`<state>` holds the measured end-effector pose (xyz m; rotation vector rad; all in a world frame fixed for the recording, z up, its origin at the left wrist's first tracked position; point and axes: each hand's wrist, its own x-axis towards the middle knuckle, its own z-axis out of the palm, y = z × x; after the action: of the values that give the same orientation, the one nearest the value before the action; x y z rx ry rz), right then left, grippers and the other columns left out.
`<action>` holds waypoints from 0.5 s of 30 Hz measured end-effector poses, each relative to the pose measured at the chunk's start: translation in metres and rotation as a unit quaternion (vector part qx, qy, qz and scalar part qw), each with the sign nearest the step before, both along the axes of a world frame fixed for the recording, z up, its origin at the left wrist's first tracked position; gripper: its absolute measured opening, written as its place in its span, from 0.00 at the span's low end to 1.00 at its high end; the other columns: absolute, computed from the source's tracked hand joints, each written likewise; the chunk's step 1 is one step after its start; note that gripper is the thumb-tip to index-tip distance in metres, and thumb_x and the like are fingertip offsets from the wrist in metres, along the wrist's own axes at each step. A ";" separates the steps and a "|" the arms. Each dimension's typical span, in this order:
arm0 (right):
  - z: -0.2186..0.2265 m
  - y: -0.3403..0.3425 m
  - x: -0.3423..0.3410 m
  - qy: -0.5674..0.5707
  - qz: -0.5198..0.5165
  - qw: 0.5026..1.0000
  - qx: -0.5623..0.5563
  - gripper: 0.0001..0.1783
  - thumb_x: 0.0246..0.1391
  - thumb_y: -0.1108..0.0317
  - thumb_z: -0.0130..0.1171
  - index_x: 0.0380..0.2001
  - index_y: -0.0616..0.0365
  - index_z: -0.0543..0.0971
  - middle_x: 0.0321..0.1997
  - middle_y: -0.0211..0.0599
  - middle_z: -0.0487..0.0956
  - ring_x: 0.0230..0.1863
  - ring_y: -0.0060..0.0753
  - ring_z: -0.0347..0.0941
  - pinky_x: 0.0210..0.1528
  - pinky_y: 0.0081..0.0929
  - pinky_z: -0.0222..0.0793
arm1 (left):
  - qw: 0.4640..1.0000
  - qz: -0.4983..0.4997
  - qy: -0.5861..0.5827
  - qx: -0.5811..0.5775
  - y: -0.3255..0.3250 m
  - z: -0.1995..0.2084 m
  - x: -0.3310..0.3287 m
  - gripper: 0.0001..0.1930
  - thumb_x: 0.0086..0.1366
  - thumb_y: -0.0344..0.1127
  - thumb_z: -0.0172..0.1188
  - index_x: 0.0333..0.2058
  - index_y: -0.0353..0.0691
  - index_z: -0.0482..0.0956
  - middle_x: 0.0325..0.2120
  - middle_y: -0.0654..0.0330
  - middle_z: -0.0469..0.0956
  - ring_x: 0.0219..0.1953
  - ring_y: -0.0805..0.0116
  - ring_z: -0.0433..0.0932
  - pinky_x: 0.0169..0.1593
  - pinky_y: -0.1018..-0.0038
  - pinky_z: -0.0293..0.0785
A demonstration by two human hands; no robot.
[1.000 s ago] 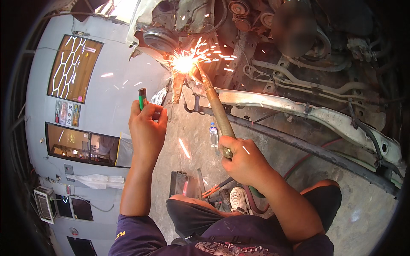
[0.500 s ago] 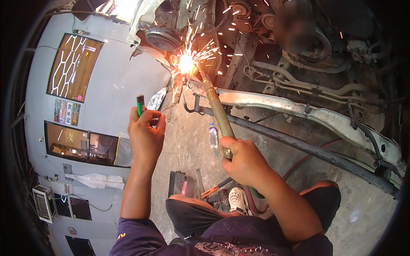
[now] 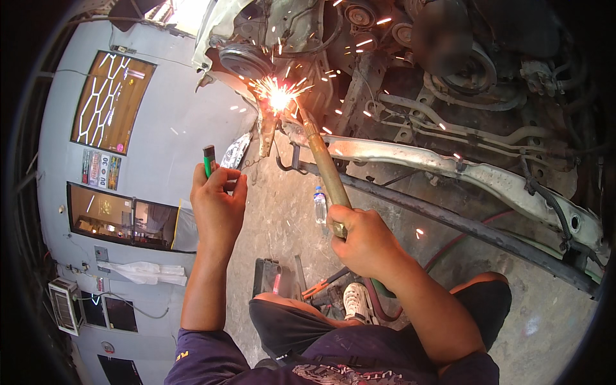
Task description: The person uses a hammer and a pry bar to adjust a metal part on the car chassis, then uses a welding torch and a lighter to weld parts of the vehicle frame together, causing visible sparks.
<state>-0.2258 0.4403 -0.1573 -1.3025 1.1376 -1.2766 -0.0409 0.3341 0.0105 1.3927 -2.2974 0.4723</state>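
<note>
My right hand (image 3: 366,240) is closed round the brass handle of a gas torch (image 3: 328,176). The torch slants up and away to a bright glow with flying sparks (image 3: 280,97), at the end of a vehicle's bare metal frame. A rusty metal strip (image 3: 265,131) hangs just under the glow, which hides the exact spot where the tip points. My left hand (image 3: 218,202) is raised to the left of the torch. Its fingers are curled round a green cylinder with a dark end (image 3: 208,160), whose kind I cannot make out; it touches nothing else.
A long pale metal beam (image 3: 398,153) and a dark bar (image 3: 443,221) cross to the right. A water bottle (image 3: 320,206) stands on the concrete floor. Orange-handled pliers (image 3: 316,289) and a dark tray (image 3: 266,277) lie near my shoe (image 3: 358,303). Red and green hoses run behind my right arm.
The spark burst is smaller and its sparks scatter differently, with a few falling near the right forearm. Both hands have barely moved and keep their holds.
</note>
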 end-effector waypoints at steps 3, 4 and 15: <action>0.001 0.000 0.000 -0.006 -0.001 1.000 -0.001 0.11 0.51 0.75 0.63 0.39 0.59 0.77 0.33 0.58 0.82 0.38 0.64 0.82 0.41 0.52 0.77 | 1.000 0.003 0.005 0.000 0.000 0.000 0.001 0.05 0.59 0.23 0.73 0.33 0.32 0.85 0.40 0.55 0.77 0.27 0.67 0.87 0.34 0.74 0.80; 0.001 0.000 0.001 -0.007 -0.003 1.000 -0.002 0.11 0.51 0.75 0.63 0.39 0.59 0.77 0.33 0.58 0.82 0.38 0.64 0.82 0.41 0.52 0.77 | 1.000 0.003 0.008 0.000 0.000 -0.001 0.000 0.05 0.59 0.23 0.73 0.33 0.32 0.85 0.40 0.55 0.78 0.27 0.67 0.87 0.34 0.74 0.80; 0.004 0.004 0.001 0.003 -0.002 1.000 -0.006 0.11 0.50 0.75 0.63 0.39 0.59 0.77 0.32 0.59 0.82 0.37 0.66 0.82 0.40 0.53 0.76 | 1.000 0.001 0.008 -0.001 -0.002 0.000 0.003 0.05 0.60 0.23 0.73 0.33 0.32 0.85 0.40 0.55 0.78 0.28 0.66 0.87 0.34 0.74 0.81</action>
<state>-0.2252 0.4444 -0.1532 -1.3148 1.1396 -1.2857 -0.0383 0.3324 0.0109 1.3936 -2.2816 0.4615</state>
